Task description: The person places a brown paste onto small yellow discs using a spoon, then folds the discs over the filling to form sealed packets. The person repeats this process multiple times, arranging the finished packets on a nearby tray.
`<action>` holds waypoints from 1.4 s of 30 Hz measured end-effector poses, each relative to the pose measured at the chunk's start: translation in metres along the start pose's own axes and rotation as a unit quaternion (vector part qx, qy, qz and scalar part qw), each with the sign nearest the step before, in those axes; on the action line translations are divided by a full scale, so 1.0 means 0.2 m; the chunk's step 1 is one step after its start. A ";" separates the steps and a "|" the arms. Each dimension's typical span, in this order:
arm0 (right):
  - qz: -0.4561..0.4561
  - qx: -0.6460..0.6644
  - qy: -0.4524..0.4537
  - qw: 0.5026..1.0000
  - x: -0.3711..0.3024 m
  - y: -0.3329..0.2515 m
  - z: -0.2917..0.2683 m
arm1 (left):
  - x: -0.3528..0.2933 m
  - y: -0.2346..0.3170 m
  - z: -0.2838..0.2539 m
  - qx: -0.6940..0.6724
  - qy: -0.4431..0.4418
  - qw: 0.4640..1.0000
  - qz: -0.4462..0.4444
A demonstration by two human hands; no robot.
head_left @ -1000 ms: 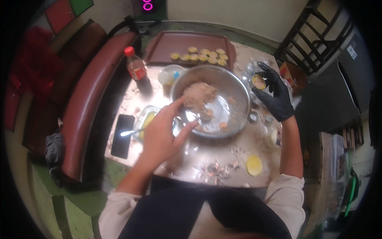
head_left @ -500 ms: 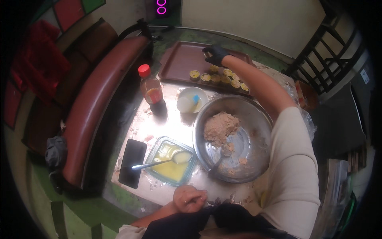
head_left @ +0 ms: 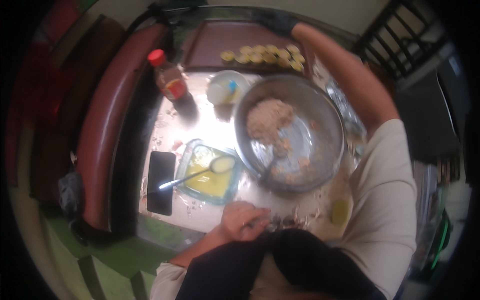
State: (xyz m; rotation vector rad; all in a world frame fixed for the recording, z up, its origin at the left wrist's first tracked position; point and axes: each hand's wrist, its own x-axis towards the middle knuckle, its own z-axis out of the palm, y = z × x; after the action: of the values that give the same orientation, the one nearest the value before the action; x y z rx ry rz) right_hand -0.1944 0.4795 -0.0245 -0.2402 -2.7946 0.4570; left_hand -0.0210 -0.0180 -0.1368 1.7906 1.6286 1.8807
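My right hand [head_left: 274, 22], in a black glove, reaches over the far edge of the brown tray [head_left: 205, 45]; motion smears its fingers, and whether they hold anything is hidden. Beneath it on the tray's near right part sit several small round filled pieces [head_left: 257, 55] with yellowish rims. My bare left hand [head_left: 242, 220] rests, fingers curled in, at the table's near edge. Close ahead of it is a glass dish [head_left: 205, 192] of yellow liquid with a spoon [head_left: 192, 177] laid across. A large steel bowl [head_left: 320, 165] holds pinkish minced filling [head_left: 270, 117] and a utensil with a dark handle [head_left: 265, 172].
A red-capped bottle of dark liquid [head_left: 172, 82] stands left of a small white bowl [head_left: 220, 87]. Beside the glass dish lies a black phone [head_left: 161, 182]. A yellow-green object [head_left: 340, 212] is near my right sleeve. A brown padded bench [head_left: 120, 120] runs along the left.
My right hand, which had a small round piece in its fingers over the tray, has moved farther away. The view has shifted, and another piece appears among the group. The left hand stays curled.
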 end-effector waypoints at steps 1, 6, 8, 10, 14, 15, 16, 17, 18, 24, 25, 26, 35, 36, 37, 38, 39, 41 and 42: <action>-0.139 0.089 0.082 0.983 -0.02 -0.07 -0.11 | -0.01 -0.01 0.01 0.012 -0.002 1.000 0.013; 0.013 -0.071 0.163 0.984 -0.87 -0.28 -0.88 | -0.06 -0.03 0.04 0.010 -0.032 0.999 0.009; 0.022 -0.072 0.173 0.982 -1.28 -0.38 -1.04 | -0.08 -0.04 0.04 -0.004 -0.015 1.000 -0.007; 0.195 -0.008 0.132 0.972 -1.68 -0.47 -1.11 | -0.08 -0.05 0.04 0.009 -0.022 1.000 -0.004; 0.235 -0.061 -0.080 0.967 -2.14 -0.47 -0.91 | -0.08 -0.05 0.06 0.060 -0.011 0.998 0.006; 0.316 -0.069 -0.124 0.938 -2.24 -0.46 -0.81 | -0.07 -0.05 0.06 0.081 -0.013 0.997 0.009; 0.295 -0.098 -0.051 0.949 -2.33 -0.46 -0.67 | -0.07 -0.05 0.06 0.093 -0.011 0.996 0.008; 0.299 -0.122 -0.039 0.946 -2.38 -0.43 -0.57 | -0.06 -0.04 0.07 0.093 -0.014 0.995 0.016; 0.289 -0.145 -0.017 0.946 -2.41 -0.40 -0.47 | -0.05 -0.04 0.07 0.108 -0.023 0.994 0.021; 0.282 -0.262 0.083 0.919 -2.38 -0.39 -0.25 | -0.03 0.00 0.09 0.126 -0.005 0.992 -0.003; 0.158 -0.272 0.161 0.936 -2.41 -0.47 -0.24 | -0.02 0.00 0.10 0.133 -0.002 0.991 -0.001; 0.130 -0.232 0.186 0.946 -2.43 -0.56 -0.20 | -0.02 0.01 0.11 0.135 -0.004 0.991 -0.010; 0.106 -0.054 0.186 0.975 -2.52 -1.06 0.09 | 0.01 0.04 0.11 0.139 -0.031 0.989 -0.034; 0.117 -0.018 0.202 0.972 -2.55 -1.05 0.07 | 0.01 0.04 0.11 0.142 -0.028 0.989 -0.029; 0.116 -0.045 0.227 0.966 -2.60 -1.03 0.03 | 0.00 0.04 0.11 0.146 -0.025 0.989 -0.026; 0.163 -0.049 0.211 0.962 -2.67 -1.03 -0.01 | 0.00 0.04 0.11 0.150 -0.021 0.988 -0.025; 0.193 -0.041 0.172 0.965 -2.74 -1.03 -0.03 | 0.00 0.04 0.11 0.148 -0.018 0.988 -0.028; 0.226 -0.040 0.131 0.964 -2.83 -1.01 -0.04 | 0.00 0.04 0.12 0.142 -0.012 0.989 -0.030; 0.232 -0.047 0.129 0.963 -2.86 -1.01 -0.03 | 0.00 0.04 0.13 0.145 -0.012 0.989 -0.032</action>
State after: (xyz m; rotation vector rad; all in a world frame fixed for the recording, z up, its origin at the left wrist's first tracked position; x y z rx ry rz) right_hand 0.3230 0.1723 -0.1025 -0.9194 -2.4932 0.3613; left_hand 0.0030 -0.0054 -0.1386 1.8250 2.0116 1.6586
